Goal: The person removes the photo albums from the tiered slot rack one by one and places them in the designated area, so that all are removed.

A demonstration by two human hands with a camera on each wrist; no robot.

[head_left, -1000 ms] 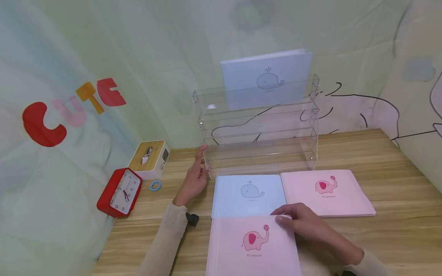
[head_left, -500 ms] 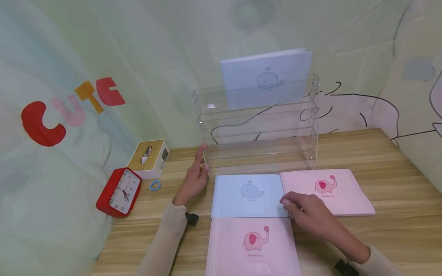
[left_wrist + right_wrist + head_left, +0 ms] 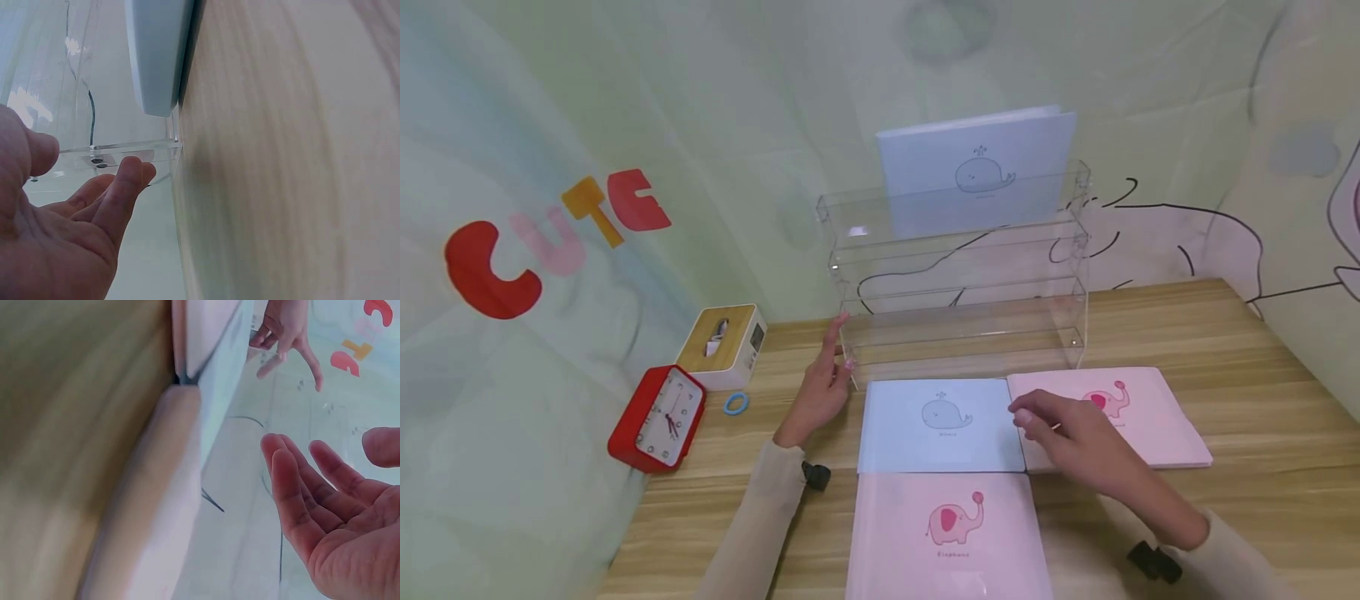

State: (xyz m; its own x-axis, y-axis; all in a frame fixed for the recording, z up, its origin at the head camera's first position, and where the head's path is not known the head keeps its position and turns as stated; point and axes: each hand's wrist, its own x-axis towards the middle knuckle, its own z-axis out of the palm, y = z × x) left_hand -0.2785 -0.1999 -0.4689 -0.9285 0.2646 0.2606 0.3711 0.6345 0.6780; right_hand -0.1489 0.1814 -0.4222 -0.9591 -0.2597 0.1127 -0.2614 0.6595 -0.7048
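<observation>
My left hand rests against the left side of a clear acrylic rack, its index finger extended along the panel. In the left wrist view the fingers lie by the panel's outer side. Loosely bent and holding nothing, my right hand hovers over a pink elephant book. Its fingertips are near the right edge of a blue whale book. A second pink elephant book lies in front, edge to edge with the blue one. Another blue whale book stands in the rack's top tier.
On the left of the table stand a red alarm clock and a white box with a wooden top. A blue ring lies beside them. A printed curtain hangs behind the rack.
My right hand has let go of the front pink book, now lying flat against the blue book, and has risen away toward the right pink book. My left hand stays at the rack.
</observation>
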